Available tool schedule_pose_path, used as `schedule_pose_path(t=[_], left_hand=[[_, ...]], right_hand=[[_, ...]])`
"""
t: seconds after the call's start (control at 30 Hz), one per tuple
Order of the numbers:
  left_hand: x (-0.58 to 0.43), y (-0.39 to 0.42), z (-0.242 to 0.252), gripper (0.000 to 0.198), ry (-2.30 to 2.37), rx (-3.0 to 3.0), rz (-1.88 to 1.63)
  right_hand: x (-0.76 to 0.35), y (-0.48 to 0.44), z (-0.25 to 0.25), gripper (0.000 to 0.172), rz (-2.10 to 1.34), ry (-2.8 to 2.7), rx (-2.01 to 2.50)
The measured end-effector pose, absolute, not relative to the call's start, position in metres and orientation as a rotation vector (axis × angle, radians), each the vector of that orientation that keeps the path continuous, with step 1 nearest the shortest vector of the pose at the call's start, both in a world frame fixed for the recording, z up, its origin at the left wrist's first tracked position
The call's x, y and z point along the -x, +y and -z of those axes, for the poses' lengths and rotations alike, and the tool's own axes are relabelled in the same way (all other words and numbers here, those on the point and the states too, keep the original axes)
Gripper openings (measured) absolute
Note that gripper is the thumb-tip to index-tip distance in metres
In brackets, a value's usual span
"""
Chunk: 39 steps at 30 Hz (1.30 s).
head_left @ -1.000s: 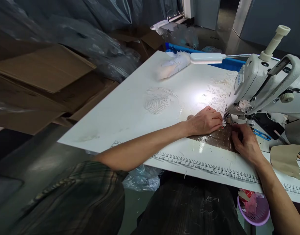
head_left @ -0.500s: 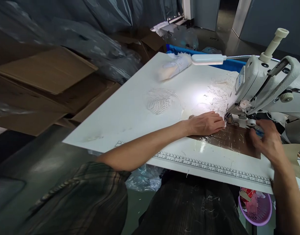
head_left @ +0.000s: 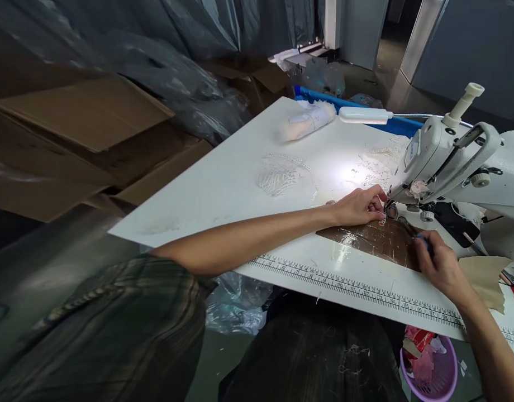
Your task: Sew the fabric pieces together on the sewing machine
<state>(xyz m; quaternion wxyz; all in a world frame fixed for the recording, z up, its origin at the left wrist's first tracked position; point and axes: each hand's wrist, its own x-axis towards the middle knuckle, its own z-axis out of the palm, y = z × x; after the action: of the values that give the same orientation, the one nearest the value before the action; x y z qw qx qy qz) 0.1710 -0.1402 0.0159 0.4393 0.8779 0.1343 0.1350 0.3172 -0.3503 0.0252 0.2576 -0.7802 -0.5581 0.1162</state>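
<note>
Close by the needle of the white sewing machine (head_left: 424, 162), my left hand (head_left: 361, 206) is closed in a pinch. A small white piece of fabric with a red spot (head_left: 382, 221) shows at its fingertips; most of it is hidden. Under that hand lies a shiny brown sheet (head_left: 372, 241) on the white table (head_left: 223, 195). My right hand (head_left: 439, 259) is wrapped round a small blue-handled tool (head_left: 422, 240). Its dark, narrow end points towards the needle area, over the brown sheet; the exact kind is unclear. White lace (head_left: 372, 167) lies behind the left hand.
A lamp (head_left: 366, 115) lights the table. A pale wrapped roll (head_left: 307, 121) and a loose lace piece (head_left: 282, 176) lie further left. A printed ruler (head_left: 341, 283) follows the front edge. Cardboard boxes (head_left: 85, 117) stand left; a purple basket (head_left: 443, 371) stands below.
My right hand has moved left and towards me, bringing the blue-handled tool over the brown sheet. My left fingers, flatter before, are now drawn into a pinch. The view has shifted slightly.
</note>
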Motion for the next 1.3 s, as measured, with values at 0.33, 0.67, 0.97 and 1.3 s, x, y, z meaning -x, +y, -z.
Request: schedule_pose_path(t=[0.33,0.67,0.97,1.3], left_hand=[[-0.165,-0.137,-0.015,0.049,0.281,-2.269,-0.297],[-0.162,-0.138,0.002,0.032,0.156,-2.615,-0.585],[-0.162,-0.144,-0.003,0.048,0.271,-2.402,-0.485],[-0.169,-0.125,-0.013,0.066,0.360,-1.985,-0.234]], right_hand=[[-0.300,-0.314,-0.018,0.065,-0.034,-1.599,2.396],[-0.307,-0.319,-0.018,0.073,-0.050,-1.600,2.388],[-0.306,-0.306,-0.023,0.057,-0.033,-1.736,2.553],[-0.299,-0.289,-0.020,0.046,0.085,-1.777,2.624]])
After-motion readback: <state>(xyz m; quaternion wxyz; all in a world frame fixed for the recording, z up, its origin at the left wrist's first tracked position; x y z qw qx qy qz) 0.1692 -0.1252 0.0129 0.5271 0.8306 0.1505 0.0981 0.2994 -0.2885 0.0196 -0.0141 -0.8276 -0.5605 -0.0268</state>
